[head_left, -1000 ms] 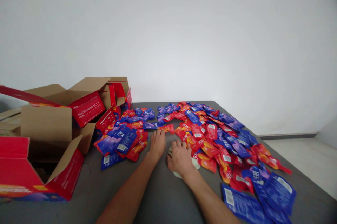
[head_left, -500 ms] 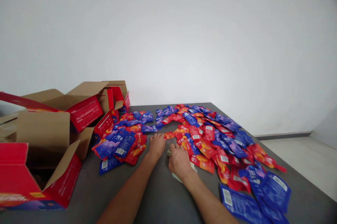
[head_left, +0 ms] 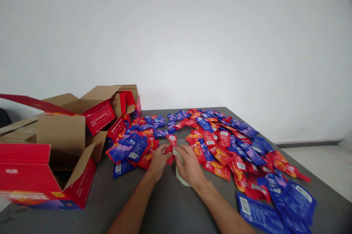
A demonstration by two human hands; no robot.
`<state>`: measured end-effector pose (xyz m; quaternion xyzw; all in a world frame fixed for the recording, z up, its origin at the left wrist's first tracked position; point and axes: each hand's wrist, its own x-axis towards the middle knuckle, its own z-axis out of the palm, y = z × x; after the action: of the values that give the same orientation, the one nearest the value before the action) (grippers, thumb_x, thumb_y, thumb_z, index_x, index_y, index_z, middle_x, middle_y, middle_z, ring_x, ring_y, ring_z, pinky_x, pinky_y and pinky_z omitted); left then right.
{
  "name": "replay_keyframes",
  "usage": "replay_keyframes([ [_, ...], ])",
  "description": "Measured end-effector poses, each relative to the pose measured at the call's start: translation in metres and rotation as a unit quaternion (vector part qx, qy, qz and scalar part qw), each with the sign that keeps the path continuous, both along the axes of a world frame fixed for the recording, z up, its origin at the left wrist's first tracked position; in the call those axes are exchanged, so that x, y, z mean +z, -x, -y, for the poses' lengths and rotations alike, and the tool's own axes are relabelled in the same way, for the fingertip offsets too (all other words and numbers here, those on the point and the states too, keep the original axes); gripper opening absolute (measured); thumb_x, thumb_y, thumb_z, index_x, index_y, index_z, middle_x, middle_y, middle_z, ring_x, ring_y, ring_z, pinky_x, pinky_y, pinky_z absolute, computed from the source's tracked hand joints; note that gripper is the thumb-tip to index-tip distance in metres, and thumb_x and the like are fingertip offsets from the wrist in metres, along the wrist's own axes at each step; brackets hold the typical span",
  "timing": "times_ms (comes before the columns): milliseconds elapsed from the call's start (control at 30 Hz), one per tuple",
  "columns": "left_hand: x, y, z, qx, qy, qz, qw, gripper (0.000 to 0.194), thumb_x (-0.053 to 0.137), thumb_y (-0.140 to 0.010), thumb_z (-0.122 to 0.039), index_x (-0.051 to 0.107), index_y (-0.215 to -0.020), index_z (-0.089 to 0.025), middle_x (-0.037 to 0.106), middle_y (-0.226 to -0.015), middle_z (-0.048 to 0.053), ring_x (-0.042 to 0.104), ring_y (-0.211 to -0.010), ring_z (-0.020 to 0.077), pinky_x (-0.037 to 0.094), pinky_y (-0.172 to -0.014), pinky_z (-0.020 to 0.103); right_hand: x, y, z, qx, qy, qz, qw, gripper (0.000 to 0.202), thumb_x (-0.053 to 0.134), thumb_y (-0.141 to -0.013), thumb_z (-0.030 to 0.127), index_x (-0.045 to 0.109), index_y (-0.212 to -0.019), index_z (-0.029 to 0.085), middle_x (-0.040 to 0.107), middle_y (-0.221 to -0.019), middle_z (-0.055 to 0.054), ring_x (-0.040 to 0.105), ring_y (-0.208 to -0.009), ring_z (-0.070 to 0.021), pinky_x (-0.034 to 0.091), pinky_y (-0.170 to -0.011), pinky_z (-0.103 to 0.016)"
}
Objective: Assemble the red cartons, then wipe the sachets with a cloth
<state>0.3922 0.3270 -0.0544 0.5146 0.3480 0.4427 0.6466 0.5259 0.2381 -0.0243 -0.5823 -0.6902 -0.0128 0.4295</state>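
Observation:
Between my two hands a red packet (head_left: 172,139) is held up off the table, its white barcode label at the top. The fingers of my left hand (head_left: 158,161) pinch its left side. My right hand (head_left: 189,164) is closed on a pale, folded cloth (head_left: 179,175), which presses against the packet's right side. To the left of my left hand lies a pile of blue and red packets (head_left: 132,149). A bigger spread of red and blue packets (head_left: 220,153) lies to the right of my right hand.
Open red cardboard boxes stand on the left, the nearest box (head_left: 68,190) with its brown flaps up. Large blue packets (head_left: 257,210) lie at the near right of the dark grey table (head_left: 176,208). A pale wall (head_left: 176,43) rises behind the table.
A red packet that lay flat on the table is now lifted between my hands. My left hand has come nearer and pinches it; the cloth in my right hand now touches it.

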Motion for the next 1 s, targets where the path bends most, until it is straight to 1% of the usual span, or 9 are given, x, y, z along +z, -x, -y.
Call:
replay_keyframes([
  [100, 0.005, 0.002, 0.004, -0.045, 0.001, 0.025, 0.999, 0.067, 0.067, -0.064, -0.011, 0.059, -0.130, -0.015, 0.074, -0.102, 0.010, 0.068, -0.081, 0.0171, 0.052, -0.072, 0.027, 0.004, 0.011, 0.005, 0.047, 0.019, 0.015, 0.999, 0.038, 0.049, -0.091, 0.013, 0.063, -0.123, 0.028, 0.062, -0.119, -0.007, 0.055, -0.110, -0.0217, 0.046, -0.097, -0.038],
  [200, 0.011, 0.005, 0.005, -0.093, -0.006, 0.007, 0.996, 0.069, 0.060, -0.061, -0.007, 0.062, -0.129, -0.013, 0.074, -0.097, 0.009, 0.065, -0.073, 0.0151, 0.048, -0.060, 0.022, 0.003, 0.013, 0.004, 0.049, 0.022, 0.012, 0.998, 0.035, 0.050, -0.091, 0.013, 0.067, -0.117, 0.028, 0.063, -0.116, -0.006, 0.055, -0.109, -0.0215, 0.046, -0.097, -0.038],
  [300, 0.015, 0.009, 0.008, -0.117, 0.001, -0.013, 0.993, 0.071, 0.055, -0.059, -0.008, 0.062, -0.130, -0.014, 0.074, -0.090, 0.009, 0.062, -0.061, 0.0133, 0.045, -0.051, 0.021, -0.001, 0.007, -0.001, 0.024, -0.012, -0.013, 1.000, 0.031, 0.049, -0.093, 0.016, 0.068, -0.116, 0.026, 0.063, -0.118, -0.007, 0.055, -0.110, -0.0218, 0.046, -0.097, -0.037],
  [433, 0.017, 0.009, 0.016, -0.186, 0.012, -0.050, 0.981, 0.067, 0.054, -0.059, -0.009, 0.066, -0.125, -0.016, 0.074, -0.082, 0.008, 0.063, -0.058, 0.0157, 0.051, -0.051, 0.026, -0.001, -0.010, -0.006, -0.053, -0.062, -0.036, 0.996, 0.029, 0.049, -0.095, 0.021, 0.068, -0.117, 0.023, 0.064, -0.116, -0.009, 0.055, -0.109, -0.0223, 0.046, -0.097, -0.039],
  [500, 0.017, 0.005, 0.020, -0.202, 0.005, -0.063, 0.977, 0.064, 0.054, -0.059, -0.009, 0.068, -0.121, -0.016, 0.073, -0.075, 0.006, 0.063, -0.056, 0.0162, 0.051, -0.051, 0.027, 0.002, -0.016, -0.006, -0.075, -0.068, -0.030, 0.994, 0.030, 0.048, -0.095, 0.022, 0.069, -0.117, 0.023, 0.065, -0.114, -0.008, 0.056, -0.107, -0.0222, 0.045, -0.096, -0.040],
  [600, 0.017, 0.000, 0.023, -0.167, -0.006, -0.046, 0.985, 0.063, 0.055, -0.059, -0.009, 0.069, -0.120, -0.016, 0.073, -0.077, 0.006, 0.064, -0.058, 0.0158, 0.051, -0.053, 0.026, 0.004, -0.014, -0.003, -0.051, -0.055, -0.014, 0.997, 0.031, 0.048, -0.095, 0.020, 0.068, -0.118, 0.024, 0.068, -0.113, -0.008, 0.057, -0.106, -0.0217, 0.046, -0.096, -0.039],
  [800, 0.020, 0.002, 0.012, -0.074, -0.021, 0.052, 0.996, 0.063, 0.058, -0.057, -0.007, 0.069, -0.118, -0.016, 0.075, -0.102, 0.010, 0.068, -0.085, 0.0208, 0.052, -0.071, 0.028, 0.004, 0.012, 0.001, 0.028, -0.009, -0.001, 1.000, 0.031, 0.051, -0.092, 0.016, 0.070, -0.114, 0.027, 0.070, -0.114, -0.005, 0.058, -0.104, -0.0206, 0.046, -0.094, -0.037],
  [900, 0.021, 0.004, 0.007, -0.033, -0.009, 0.055, 0.998, 0.061, 0.062, -0.057, -0.008, 0.070, -0.117, -0.016, 0.075, -0.104, 0.012, 0.069, -0.088, 0.0231, 0.053, -0.077, 0.032, 0.006, 0.016, 0.003, 0.058, 0.037, 0.007, 0.998, 0.032, 0.050, -0.091, 0.012, 0.071, -0.110, 0.027, 0.070, -0.112, -0.003, 0.058, -0.103, -0.0199, 0.045, -0.093, -0.036],
  [1000, 0.020, 0.004, 0.006, -0.012, 0.006, 0.058, 0.998, 0.055, 0.067, -0.059, -0.013, 0.071, -0.114, -0.015, 0.075, -0.101, 0.012, 0.069, -0.088, 0.0238, 0.054, -0.077, 0.033, 0.005, 0.013, 0.004, 0.053, 0.067, 0.003, 0.996, 0.031, 0.050, -0.088, 0.012, 0.071, -0.108, 0.025, 0.071, -0.109, -0.004, 0.059, -0.102, -0.0200, 0.044, -0.094, -0.036],
])
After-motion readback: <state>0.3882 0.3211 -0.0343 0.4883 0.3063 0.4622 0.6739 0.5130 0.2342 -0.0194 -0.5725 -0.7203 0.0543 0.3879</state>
